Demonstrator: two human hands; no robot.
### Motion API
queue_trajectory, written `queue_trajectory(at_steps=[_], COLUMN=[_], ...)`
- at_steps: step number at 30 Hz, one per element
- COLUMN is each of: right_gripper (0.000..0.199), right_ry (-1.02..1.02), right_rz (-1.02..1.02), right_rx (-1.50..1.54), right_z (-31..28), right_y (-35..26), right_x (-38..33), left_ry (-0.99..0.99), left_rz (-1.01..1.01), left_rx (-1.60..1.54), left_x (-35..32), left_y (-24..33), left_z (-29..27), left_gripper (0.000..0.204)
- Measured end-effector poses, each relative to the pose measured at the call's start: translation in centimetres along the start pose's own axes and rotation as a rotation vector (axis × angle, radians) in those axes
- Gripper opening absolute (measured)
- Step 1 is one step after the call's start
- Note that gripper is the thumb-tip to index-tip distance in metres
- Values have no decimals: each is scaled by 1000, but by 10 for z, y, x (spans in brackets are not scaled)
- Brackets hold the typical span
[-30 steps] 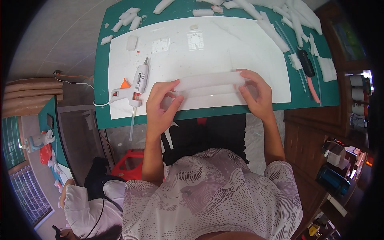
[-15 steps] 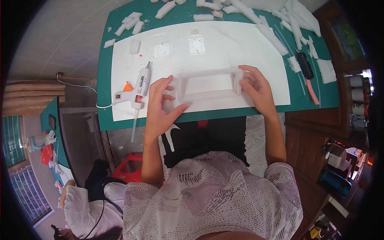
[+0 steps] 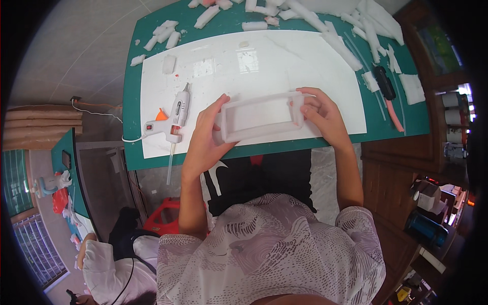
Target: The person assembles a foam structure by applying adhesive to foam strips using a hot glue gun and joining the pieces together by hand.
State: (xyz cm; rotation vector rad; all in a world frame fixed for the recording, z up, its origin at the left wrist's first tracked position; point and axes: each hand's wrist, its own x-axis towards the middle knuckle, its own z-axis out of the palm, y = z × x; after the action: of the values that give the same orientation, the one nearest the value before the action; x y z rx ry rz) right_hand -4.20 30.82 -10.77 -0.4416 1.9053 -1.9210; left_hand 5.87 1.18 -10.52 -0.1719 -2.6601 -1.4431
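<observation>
Between my two hands is a white rectangular foam frame, tilted over the near part of a white board. My left hand grips its left end, thumb along the near side and fingers round the far side. At the right end, my right hand holds it with the thumb on the near face and fingers behind. To the left of my left hand lies a white hot glue gun with a clear glue stick sticking out past the table edge.
Several white foam pieces lie along the far side of the green mat. A black-handled tool and thin clear sticks rest on the right. A red stool and another person are at lower left.
The foam frame has been lifted and tilted, its open side turned more toward me. Both hands have closed in on its ends; the left one was looser around it before.
</observation>
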Motion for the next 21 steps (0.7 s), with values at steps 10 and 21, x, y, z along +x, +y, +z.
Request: queue_trajectory(at_steps=[10,21], right_gripper=[54,92], right_ry=[-21,-84], right_rz=[-6,-136], right_rx=[-17,-447], right_z=[-6,2], right_y=[-2,-23], right_x=[-4,-3], left_ry=[17,0], left_rz=[-5,-6], left_rx=[-3,-27], left_x=[-3,-4], left_y=[-4,-5], left_z=[2,0], left_gripper=[87,88])
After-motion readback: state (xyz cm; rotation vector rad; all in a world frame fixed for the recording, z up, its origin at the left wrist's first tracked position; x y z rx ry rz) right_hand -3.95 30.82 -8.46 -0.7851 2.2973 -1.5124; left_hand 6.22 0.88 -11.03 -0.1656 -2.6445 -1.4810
